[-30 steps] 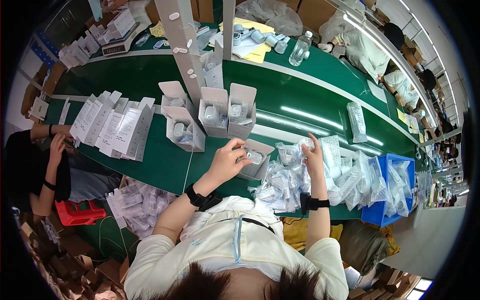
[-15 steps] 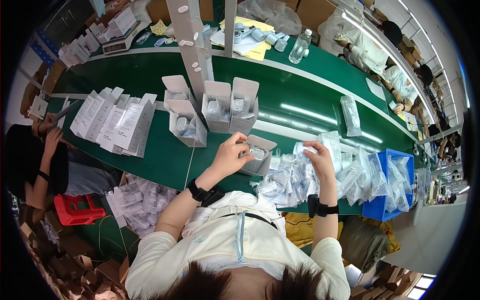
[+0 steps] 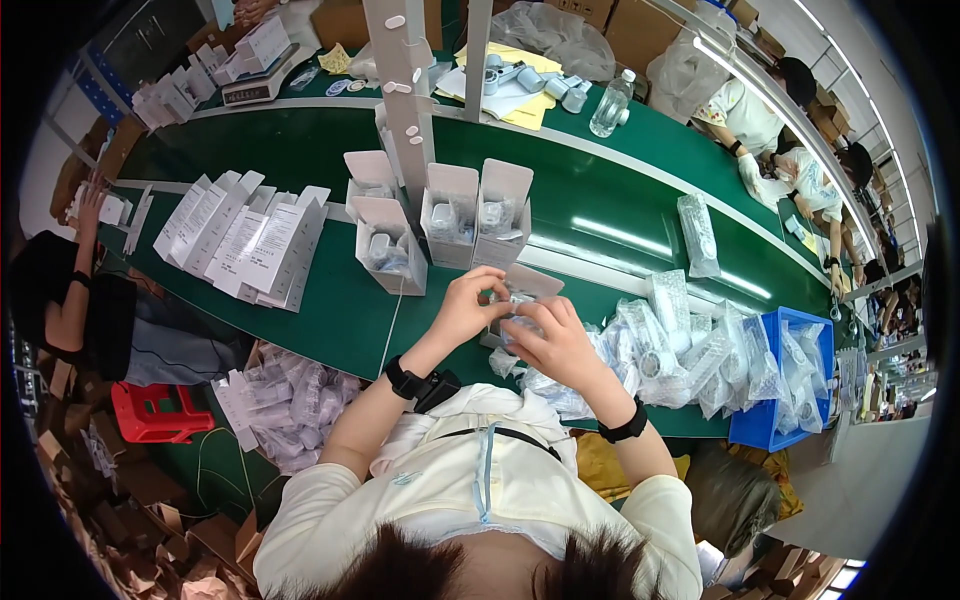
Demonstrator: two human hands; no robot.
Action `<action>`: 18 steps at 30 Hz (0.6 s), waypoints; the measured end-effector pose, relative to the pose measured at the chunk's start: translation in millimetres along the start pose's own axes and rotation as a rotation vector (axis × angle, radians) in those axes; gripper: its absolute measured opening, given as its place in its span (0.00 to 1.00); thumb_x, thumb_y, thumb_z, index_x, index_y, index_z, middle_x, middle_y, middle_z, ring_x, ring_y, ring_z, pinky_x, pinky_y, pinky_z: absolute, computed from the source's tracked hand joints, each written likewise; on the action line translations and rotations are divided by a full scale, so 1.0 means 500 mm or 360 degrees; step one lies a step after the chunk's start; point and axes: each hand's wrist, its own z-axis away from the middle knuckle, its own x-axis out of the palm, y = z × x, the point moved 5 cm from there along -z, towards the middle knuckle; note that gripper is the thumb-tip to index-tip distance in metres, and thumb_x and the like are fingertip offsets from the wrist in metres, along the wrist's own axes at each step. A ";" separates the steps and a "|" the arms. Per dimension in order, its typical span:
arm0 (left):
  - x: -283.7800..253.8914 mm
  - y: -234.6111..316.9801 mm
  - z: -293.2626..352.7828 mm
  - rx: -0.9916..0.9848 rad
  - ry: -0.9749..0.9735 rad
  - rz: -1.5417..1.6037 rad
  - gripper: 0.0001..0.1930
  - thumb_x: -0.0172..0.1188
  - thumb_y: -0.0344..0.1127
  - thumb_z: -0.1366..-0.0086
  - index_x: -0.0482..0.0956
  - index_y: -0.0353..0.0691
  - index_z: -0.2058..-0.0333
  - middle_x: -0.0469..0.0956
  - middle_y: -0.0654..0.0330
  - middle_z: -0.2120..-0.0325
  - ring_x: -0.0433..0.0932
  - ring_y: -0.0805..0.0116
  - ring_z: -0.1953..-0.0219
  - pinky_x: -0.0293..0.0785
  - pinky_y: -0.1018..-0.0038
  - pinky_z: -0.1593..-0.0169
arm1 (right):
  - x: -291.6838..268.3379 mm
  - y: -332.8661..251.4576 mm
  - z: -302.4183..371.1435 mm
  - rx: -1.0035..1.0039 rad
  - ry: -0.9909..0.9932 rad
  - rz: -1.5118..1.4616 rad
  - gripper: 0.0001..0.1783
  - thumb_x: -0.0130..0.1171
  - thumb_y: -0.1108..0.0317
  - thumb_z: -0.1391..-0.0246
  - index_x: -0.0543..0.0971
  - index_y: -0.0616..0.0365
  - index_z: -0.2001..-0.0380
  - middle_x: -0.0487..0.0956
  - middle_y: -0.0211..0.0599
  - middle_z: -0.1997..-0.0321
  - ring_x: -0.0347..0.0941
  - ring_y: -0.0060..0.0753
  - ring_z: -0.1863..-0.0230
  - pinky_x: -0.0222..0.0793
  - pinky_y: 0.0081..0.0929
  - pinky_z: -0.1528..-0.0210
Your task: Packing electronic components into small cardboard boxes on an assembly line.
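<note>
In front of me stands an open white box (image 3: pixel 536 281), its raised flap showing behind my fingers. My left hand (image 3: pixel 468 312) is closed at the box's left side, thumb and fingers bent at its rim. Over the opening, my right hand (image 3: pixel 552 342) has its fingers curled down on a clear plastic bag, mostly hidden by the fingers. Both hands' fingertips nearly meet there. Right of the box lies a heap of clear bags with pale blue-white parts (image 3: pixel 655 350). Just beyond my left hand, several open white boxes (image 3: pixel 390 262) hold bagged parts.
A row of white printed boxes (image 3: pixel 240 240) stands at left. At right is a blue bin (image 3: pixel 765 400) with bubble-wrapped items. One bubble-wrapped piece (image 3: pixel 699 235) lies farther back. A metal post (image 3: pixel 405 110) rises behind the open boxes. A person (image 3: pixel 60 290) sits at far left, near a red stool (image 3: pixel 160 412).
My right hand has moved left from the heap to the box opening, carrying the small plastic bag. My left hand stays by the box. The person at left has reached farther forward.
</note>
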 end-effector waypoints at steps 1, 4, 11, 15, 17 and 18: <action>-0.002 -0.003 0.003 -0.0008 0.0020 -0.0005 0.06 0.63 0.28 0.55 0.76 0.37 0.77 0.73 0.60 0.65 0.75 0.67 0.66 0.71 0.76 0.68 | 0.009 0.003 0.010 -0.0017 -0.0005 -0.0014 0.13 0.62 0.68 0.65 0.75 0.56 0.71 0.74 0.29 0.70 0.68 0.32 0.59 0.63 0.39 0.53; 0.010 0.000 0.005 -0.0008 0.0013 -0.0041 0.07 0.64 0.26 0.55 0.77 0.35 0.75 0.72 0.59 0.62 0.74 0.71 0.62 0.71 0.77 0.66 | 0.044 0.020 0.061 -0.0140 -0.0163 0.0205 0.15 0.62 0.64 0.64 0.74 0.55 0.69 0.74 0.27 0.71 0.69 0.31 0.61 0.60 0.42 0.50; -0.006 0.017 0.022 0.0122 -0.0183 0.0063 0.15 0.64 0.29 0.53 0.74 0.39 0.64 0.65 0.57 0.53 0.69 0.66 0.52 0.70 0.73 0.56 | 0.069 0.000 0.059 0.0077 -0.0357 0.0068 0.16 0.62 0.64 0.64 0.74 0.55 0.68 0.72 0.26 0.72 0.69 0.31 0.66 0.55 0.45 0.45; -0.012 0.036 0.046 0.0329 -0.0365 -0.0035 0.21 0.64 0.31 0.53 0.71 0.40 0.58 0.59 0.56 0.48 0.65 0.61 0.47 0.66 0.69 0.49 | 0.083 0.023 0.080 0.0169 0.0003 0.0107 0.18 0.63 0.62 0.65 0.74 0.55 0.67 0.72 0.27 0.71 0.69 0.33 0.64 0.51 0.48 0.42; -0.016 0.038 0.052 0.0382 -0.0429 -0.0116 0.23 0.64 0.32 0.54 0.70 0.41 0.57 0.57 0.55 0.46 0.63 0.59 0.46 0.64 0.68 0.47 | 0.076 0.028 0.079 0.0194 0.0187 0.0100 0.19 0.63 0.61 0.65 0.74 0.55 0.67 0.72 0.28 0.71 0.69 0.33 0.63 0.49 0.49 0.41; -0.020 0.036 0.052 0.0346 -0.0419 -0.0104 0.22 0.64 0.32 0.54 0.70 0.41 0.57 0.58 0.56 0.46 0.63 0.59 0.46 0.63 0.67 0.47 | 0.078 0.030 0.079 0.0201 0.0180 0.0164 0.19 0.63 0.61 0.65 0.74 0.55 0.67 0.72 0.28 0.69 0.68 0.34 0.61 0.49 0.50 0.41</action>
